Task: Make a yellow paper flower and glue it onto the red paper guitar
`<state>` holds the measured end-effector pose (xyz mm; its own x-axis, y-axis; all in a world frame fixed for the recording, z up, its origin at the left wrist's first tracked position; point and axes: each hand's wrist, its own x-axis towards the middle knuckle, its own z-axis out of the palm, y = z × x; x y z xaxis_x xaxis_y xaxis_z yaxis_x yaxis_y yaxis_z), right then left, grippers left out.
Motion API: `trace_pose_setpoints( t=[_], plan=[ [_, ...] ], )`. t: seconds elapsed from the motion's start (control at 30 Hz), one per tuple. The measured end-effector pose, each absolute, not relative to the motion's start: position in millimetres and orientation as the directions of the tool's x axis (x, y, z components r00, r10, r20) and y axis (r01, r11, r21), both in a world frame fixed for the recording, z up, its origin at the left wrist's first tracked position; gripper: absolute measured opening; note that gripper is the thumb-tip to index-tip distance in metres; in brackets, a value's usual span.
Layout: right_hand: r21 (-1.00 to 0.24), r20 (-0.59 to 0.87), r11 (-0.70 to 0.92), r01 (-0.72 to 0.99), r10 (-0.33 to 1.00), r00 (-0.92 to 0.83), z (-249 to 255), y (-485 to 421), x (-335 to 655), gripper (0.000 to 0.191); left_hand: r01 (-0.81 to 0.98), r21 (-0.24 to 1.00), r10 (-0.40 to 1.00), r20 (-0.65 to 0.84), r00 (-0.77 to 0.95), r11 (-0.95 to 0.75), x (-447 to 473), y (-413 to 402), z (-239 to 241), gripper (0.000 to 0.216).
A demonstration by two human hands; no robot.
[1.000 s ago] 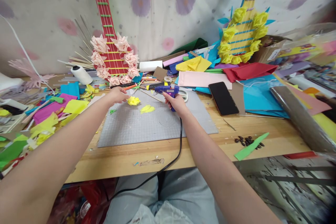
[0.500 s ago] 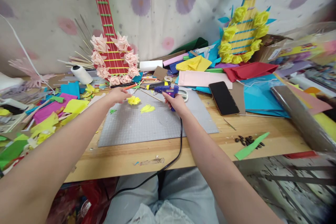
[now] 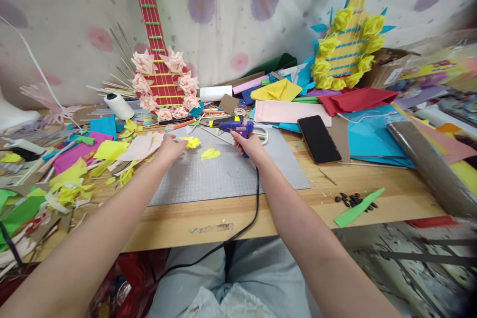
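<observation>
From my remote seat I see the right hand [image 3: 251, 145] wrapped round the grip of a blue glue gun [image 3: 236, 127], fingers closed on it. The gun stands at the far edge of the grey cutting mat [image 3: 223, 179] with its nozzle pointing left. Its black cord [image 3: 255, 198] trails back over the edge of the bench [image 3: 298, 198] toward the lap.

The left hand [image 3: 172, 146] is stretched out low over the mat's far left corner. Its fingertips are at a small yellow paper flower [image 3: 193, 142] that lies on the mat, just left of the gun's nozzle. The hand hides the contact, so I cannot tell whether the fingers are pinched on the flower or only resting against it.

A loose yellow petal piece [image 3: 209, 154] lies on the mat just beside the flower, between the two hands.

I judge the flower to be almost weightless, soft and easily crushed. It looks like crepe or tissue folded into layers, and a hard squeeze would probably flatten them. The best hold is probably a light pinch low at its base or outer rim, not on the raised centre.

The gun looks like rigid plastic with some weight at the front. Its handle is the place to hold it, since the metal tip may well be hot and the cord can drag.

A black phone [image 3: 316, 139] lies on the bench to the right, well apart from both hands.
</observation>
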<state>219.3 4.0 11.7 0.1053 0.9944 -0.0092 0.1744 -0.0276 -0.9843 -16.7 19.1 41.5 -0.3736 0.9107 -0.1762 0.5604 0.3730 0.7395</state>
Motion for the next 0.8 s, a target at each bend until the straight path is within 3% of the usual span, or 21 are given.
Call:
trace_pose_setpoints(
  t=[0.33,0.57,0.7,0.8],
  plan=[
    [-0.983,-0.043,-0.061,0.171,0.993,0.105,16.9,1.0,217.8,0.041,0.500,0.792,0.906,-0.150,-0.397,0.350,-9.1,13.0,34.0,0.052],
    [-0.993,-0.052,-0.062,0.105,0.994,0.094,14.5,1.2,214.4,0.039,0.326,0.847,0.875,-0.281,-0.394,0.419,-15.1,20.7,43.1,0.047],
    [-0.997,-0.075,-0.075,-0.001,0.993,0.088,17.1,-1.9,208.5,0.037,0.381,0.829,0.896,-0.288,-0.339,0.410,-15.9,31.8,46.9,0.037],
    [-0.994,-0.107,-0.103,-0.040,0.990,0.090,20.0,-4.8,204.8,0.036,0.420,0.819,0.909,-0.272,-0.317,0.392,-13.5,37.3,49.0,0.042]
  ],
)
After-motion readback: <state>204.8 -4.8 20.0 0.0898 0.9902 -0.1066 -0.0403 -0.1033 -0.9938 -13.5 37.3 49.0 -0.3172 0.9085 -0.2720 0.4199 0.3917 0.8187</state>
